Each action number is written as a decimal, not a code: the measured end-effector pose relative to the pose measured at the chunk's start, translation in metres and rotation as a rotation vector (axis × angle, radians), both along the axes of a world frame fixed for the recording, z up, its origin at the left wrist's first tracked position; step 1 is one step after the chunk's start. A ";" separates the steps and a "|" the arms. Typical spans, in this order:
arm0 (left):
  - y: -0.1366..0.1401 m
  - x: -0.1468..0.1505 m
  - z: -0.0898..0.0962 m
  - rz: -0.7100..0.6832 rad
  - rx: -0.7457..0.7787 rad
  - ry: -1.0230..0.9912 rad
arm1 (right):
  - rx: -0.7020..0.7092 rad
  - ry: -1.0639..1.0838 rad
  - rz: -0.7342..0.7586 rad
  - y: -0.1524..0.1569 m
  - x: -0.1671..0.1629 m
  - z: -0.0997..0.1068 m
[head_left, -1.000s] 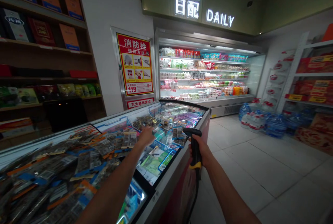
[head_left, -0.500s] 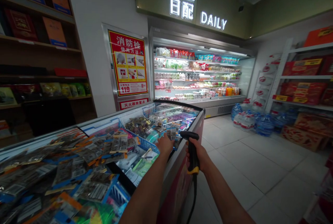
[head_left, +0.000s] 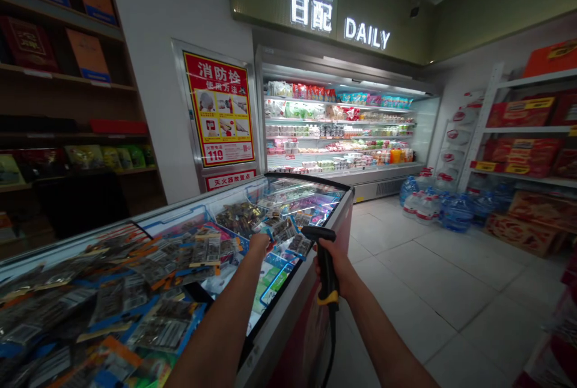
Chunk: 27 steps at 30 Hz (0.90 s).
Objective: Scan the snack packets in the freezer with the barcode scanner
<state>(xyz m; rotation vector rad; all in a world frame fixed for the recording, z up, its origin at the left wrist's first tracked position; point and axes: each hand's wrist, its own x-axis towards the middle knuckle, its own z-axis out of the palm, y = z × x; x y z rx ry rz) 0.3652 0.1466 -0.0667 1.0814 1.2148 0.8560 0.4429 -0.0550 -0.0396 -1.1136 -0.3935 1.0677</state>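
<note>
My left hand [head_left: 260, 245] is over the chest freezer, its fingers curled together at the edge of small clear packets [head_left: 282, 229] with blue borders. What lies between the fingertips is hidden. My right hand [head_left: 339, 265] is wrapped round the handle of a black and yellow barcode scanner [head_left: 328, 274], held upright beside the freezer's right edge. A cable hangs from the scanner. Another small packet [head_left: 299, 245] lies between the two hands. Many dark packets with blue and orange edges [head_left: 148, 262] are heaped across the freezer top at left.
The freezer's rim [head_left: 288, 304] runs between my forearms. A lit refrigerated display [head_left: 342, 118] stands at the back. Bottled water packs [head_left: 421, 208] and large blue bottles [head_left: 457, 214] stand on the tiled floor [head_left: 406, 274]. Shelves line the left and right.
My left hand has moved left and its fingers have closed together. My right hand and the scanner have shifted slightly left. The view has turned a little.
</note>
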 end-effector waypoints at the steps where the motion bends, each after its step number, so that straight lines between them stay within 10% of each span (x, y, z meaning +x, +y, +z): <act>1: 0.001 -0.008 0.000 0.016 -0.051 -0.031 | 0.016 -0.001 0.011 0.001 -0.004 0.001; 27: 0.005 -0.063 0.004 0.327 -0.079 -0.563 | 0.050 0.089 0.205 0.022 -0.062 0.021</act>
